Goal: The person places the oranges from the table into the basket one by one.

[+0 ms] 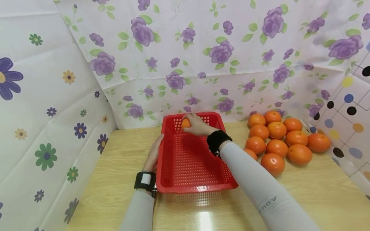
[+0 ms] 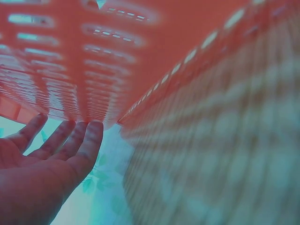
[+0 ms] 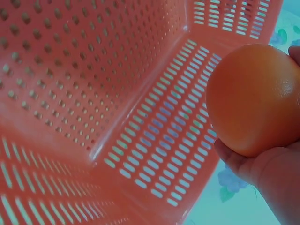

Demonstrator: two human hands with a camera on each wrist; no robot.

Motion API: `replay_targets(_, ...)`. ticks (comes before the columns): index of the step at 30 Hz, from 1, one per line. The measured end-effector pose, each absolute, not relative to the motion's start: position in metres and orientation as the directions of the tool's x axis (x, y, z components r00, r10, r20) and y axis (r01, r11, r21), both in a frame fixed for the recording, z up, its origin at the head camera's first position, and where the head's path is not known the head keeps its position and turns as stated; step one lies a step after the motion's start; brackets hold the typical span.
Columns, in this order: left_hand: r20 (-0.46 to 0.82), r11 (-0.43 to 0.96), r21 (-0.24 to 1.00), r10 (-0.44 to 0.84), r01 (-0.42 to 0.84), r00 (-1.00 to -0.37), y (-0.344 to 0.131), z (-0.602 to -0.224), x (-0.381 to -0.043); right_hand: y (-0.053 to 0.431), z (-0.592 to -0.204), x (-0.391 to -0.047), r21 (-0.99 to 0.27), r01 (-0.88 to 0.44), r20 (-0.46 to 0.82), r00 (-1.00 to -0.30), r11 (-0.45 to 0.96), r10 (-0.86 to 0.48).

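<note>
A red plastic basket point(image 1: 196, 163) with slotted walls stands on the table. My right hand point(image 1: 198, 125) holds an orange point(image 1: 186, 123) inside the basket, near its far left corner. In the right wrist view the orange point(image 3: 253, 101) sits between the thumb and fingers, above the basket floor and close to a slotted wall. Flat along the outside of the basket's left wall lies my left hand point(image 1: 153, 155). Its fingers are extended in the left wrist view, with the fingertips against or very near the slotted side point(image 2: 70, 101).
Several more oranges point(image 1: 277, 147) lie grouped on the wooden table point(image 1: 124, 179) to the right of the basket, partly behind the right forearm. A flower-printed sheet point(image 1: 179, 57) rises behind the table, and patterned sheets flank it left and right.
</note>
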State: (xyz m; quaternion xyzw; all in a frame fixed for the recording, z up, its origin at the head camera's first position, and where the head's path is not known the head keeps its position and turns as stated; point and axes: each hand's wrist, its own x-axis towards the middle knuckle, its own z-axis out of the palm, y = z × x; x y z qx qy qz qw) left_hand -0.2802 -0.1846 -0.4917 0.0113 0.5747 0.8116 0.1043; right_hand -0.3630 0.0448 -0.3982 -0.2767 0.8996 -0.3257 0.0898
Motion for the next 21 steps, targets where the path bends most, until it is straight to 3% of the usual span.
replay_targets(21,-0.050,-0.350,0.930,0.190,-0.115,-0.981,-0.184,-0.489,-0.276,0.022,-0.428,-0.368,-0.637,-0.462,0.075,-0.834,0.617,-0.547)
